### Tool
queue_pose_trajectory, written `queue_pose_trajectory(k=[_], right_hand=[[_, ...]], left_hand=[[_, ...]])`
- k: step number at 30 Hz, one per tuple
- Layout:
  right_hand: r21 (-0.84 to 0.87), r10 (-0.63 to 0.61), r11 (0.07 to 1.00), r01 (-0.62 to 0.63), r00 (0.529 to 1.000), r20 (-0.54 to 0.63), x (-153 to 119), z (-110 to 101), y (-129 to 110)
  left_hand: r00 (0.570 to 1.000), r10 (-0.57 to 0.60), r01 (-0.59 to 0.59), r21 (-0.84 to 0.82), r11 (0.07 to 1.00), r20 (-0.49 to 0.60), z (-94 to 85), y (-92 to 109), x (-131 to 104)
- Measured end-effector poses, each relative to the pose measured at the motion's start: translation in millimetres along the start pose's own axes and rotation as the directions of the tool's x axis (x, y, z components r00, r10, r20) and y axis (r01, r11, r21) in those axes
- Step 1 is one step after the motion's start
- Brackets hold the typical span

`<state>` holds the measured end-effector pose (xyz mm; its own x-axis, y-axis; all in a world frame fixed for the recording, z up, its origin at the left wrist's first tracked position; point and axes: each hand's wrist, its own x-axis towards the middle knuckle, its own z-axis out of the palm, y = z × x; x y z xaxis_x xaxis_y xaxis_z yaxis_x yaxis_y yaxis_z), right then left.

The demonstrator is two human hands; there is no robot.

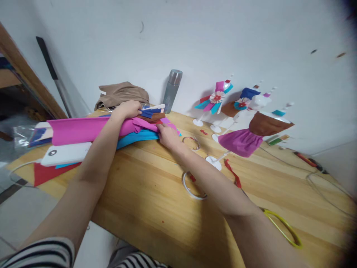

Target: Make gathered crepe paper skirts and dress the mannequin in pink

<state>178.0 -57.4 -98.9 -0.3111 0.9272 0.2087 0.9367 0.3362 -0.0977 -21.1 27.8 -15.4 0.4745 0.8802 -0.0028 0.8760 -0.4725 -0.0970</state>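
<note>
A pile of coloured fabric lies along the table's far left side, with a long magenta piece [78, 131] on top and a blue piece [139, 138] below it. My left hand [128, 109] rests on the pile's far side, fingers curled at the dark blue and brown pieces [154, 117]. At the pile's right end, my right hand [169, 136] has its fingers closed on the edge of the magenta cloth. A white power bank [65, 154] with a cable lies at the pile's near left, over red cloth [52, 174].
Small dress forms in fabric outfits [240, 141] stand at the right rear. A grey bottle [172, 93] and brown cloth [122, 93] are by the wall. Tape rolls [184, 182], yellow-handled scissors [284, 227], a red strip [232, 173] and cables lie on the wooden table [134, 197].
</note>
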Motion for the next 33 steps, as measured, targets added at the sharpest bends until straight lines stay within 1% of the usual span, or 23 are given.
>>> queue_pose_trajectory(k=[3,6,9,13,15,16,18,20,21,22,25,29,31,33], right_hand=[[0.017,-0.021,1.0,0.022,0.999,-0.041,-1.6,-5.8,-4.1],[0.03,-0.034,0.999,0.035,0.998,-0.048,-1.4,-9.9,-6.5],[0.035,-0.029,0.999,0.029,0.999,-0.019,-0.9,-8.8,-5.8],[0.035,-0.018,0.999,0.017,1.0,0.025,-0.8,-2.6,-3.2],[0.035,-0.02,0.999,0.018,0.999,0.04,-0.4,0.1,-2.2],[0.037,-0.025,0.999,0.023,0.999,0.048,0.0,1.1,-1.8],[0.04,-0.039,0.999,0.036,0.997,0.062,0.4,2.4,-0.7],[0.04,-0.048,0.998,0.045,0.996,0.069,0.0,2.7,0.5],[0.038,-0.047,0.998,0.044,0.997,0.068,-0.7,2.6,1.2],[0.034,-0.042,0.999,0.04,0.997,0.064,-1.7,2.1,1.8],[0.016,-0.009,1.0,0.008,0.999,0.046,-6.2,-1.6,2.3],[0.017,0.013,1.0,-0.013,1.0,-0.007,-12.8,-12.1,-1.2],[0.025,-0.002,1.0,0.003,0.999,-0.045,-14.8,-17.8,-4.4],[0.033,-0.037,0.999,0.04,0.996,-0.083,-15.3,-21.3,-7.4]], left_hand=[[0.999,-0.024,0.025,0.027,0.999,-0.045,-0.1,1.1,1.1],[0.997,-0.036,0.039,0.04,0.998,-0.069,-0.4,1.2,1.0],[0.995,-0.043,0.048,0.044,0.998,-0.093,-1.7,0.3,-0.5],[0.973,-0.092,0.102,0.038,0.994,-0.21,-5.9,2.6,-4.5],[0.968,-0.095,0.105,0.029,0.994,-0.232,-8.2,6.8,-6.2],[0.976,-0.076,0.082,0.021,0.996,-0.204,-9.2,9.5,-6.7],[0.997,0.005,-0.006,-0.017,1.0,-0.081,-10.7,15.2,-7.1],[0.995,0.082,-0.078,-0.07,0.994,0.049,-11.5,20.1,-6.6],[0.991,0.101,-0.094,-0.09,0.992,0.083,-11.5,21.8,-6.0],[0.989,0.108,-0.098,-0.102,0.99,0.097,-11.4,22.9,-5.2],[0.993,0.096,-0.088,-0.117,0.989,0.072,-9.6,22.4,-1.6],[0.999,0.035,-0.029,-0.145,0.989,0.038,-5.4,15.9,4.2],[0.998,0.036,-0.026,-0.148,0.989,0.06,-3.6,12.7,5.3],[0.991,0.066,-0.049,-0.148,0.988,0.115,-2.5,11.0,5.0]])
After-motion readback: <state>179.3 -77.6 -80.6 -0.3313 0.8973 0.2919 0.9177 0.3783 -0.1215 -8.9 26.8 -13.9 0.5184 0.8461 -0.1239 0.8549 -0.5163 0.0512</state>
